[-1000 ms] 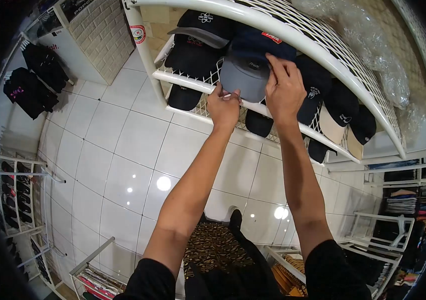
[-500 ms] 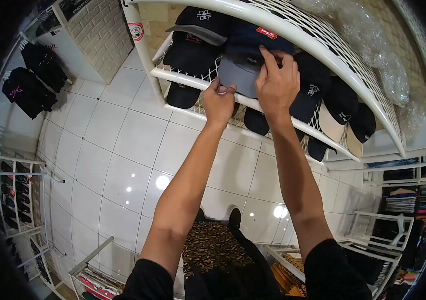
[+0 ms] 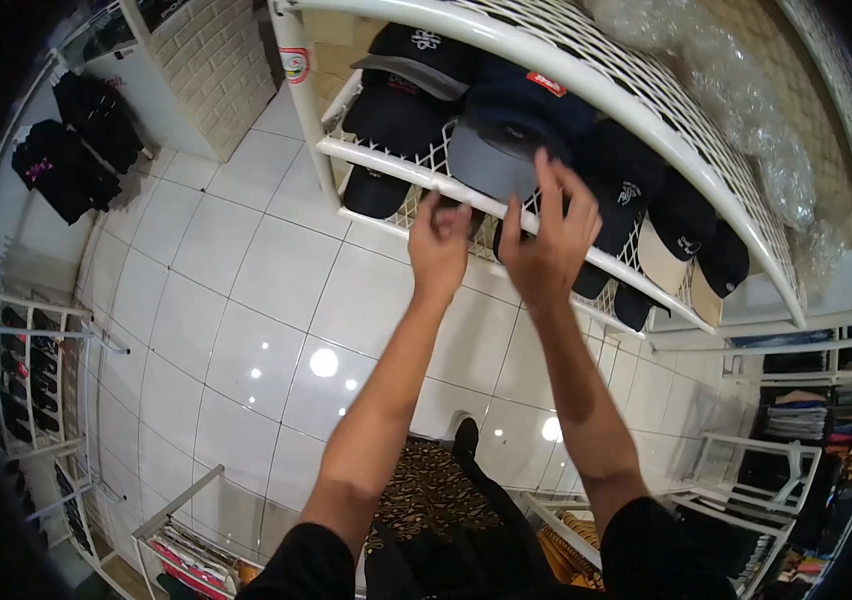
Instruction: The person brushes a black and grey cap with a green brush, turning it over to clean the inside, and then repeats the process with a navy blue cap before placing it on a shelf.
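Note:
A cap with a grey brim (image 3: 491, 160) and a dark blue crown with a red label lies on the upper wire shelf. Just below its brim is my left hand (image 3: 439, 245), fingers bent and apart, holding nothing. To the right, my right hand (image 3: 554, 235) has its fingers spread in front of the brim's right part, with nothing held. A black cap with a grey brim (image 3: 421, 55) rests at the left, beside a plain black one (image 3: 391, 118). Black caps with beige brims (image 3: 661, 252) sit at the shelf's right end.
The white shelf rail (image 3: 386, 160) runs below the caps, with more caps (image 3: 374, 192) on a lower level. Plastic wrap (image 3: 736, 90) lies on the top shelf. Black shirts (image 3: 61, 170) hang at the left; folded clothes (image 3: 796, 415) are at the right.
Both hands have come off the grey-brimmed cap and moved slightly down, and their fingers have opened. The view has shifted a little.

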The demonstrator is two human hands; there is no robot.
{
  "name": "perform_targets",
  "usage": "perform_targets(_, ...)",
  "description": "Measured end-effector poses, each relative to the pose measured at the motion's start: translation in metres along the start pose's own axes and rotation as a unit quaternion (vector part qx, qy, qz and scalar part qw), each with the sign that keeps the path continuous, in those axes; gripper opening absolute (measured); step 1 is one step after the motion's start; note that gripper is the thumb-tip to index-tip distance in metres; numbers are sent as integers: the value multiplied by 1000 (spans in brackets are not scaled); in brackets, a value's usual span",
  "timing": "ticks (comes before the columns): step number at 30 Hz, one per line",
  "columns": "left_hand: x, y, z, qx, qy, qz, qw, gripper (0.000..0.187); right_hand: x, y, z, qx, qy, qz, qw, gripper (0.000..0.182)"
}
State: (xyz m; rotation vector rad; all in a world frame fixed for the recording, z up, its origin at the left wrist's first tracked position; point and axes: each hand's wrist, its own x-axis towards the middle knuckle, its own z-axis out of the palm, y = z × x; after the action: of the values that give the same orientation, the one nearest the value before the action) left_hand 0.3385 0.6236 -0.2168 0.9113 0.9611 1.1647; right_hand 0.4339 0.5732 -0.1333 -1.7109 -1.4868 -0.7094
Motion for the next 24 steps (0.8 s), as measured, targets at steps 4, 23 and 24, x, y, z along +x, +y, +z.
perform_targets(4,-100,-33,-70,-11,49,-116,992,42,-108,-39,-46,91,-162,86,979,59)
perform_targets(23,-609,0,-181,-18,556,-94,826,35,-233,-166,-241,511,-586,-161,608,30)
perform_targets(24,-628,13,-163,-54,569,-92,815,34,-237,-173,-251,503,-606,-167,593,29)
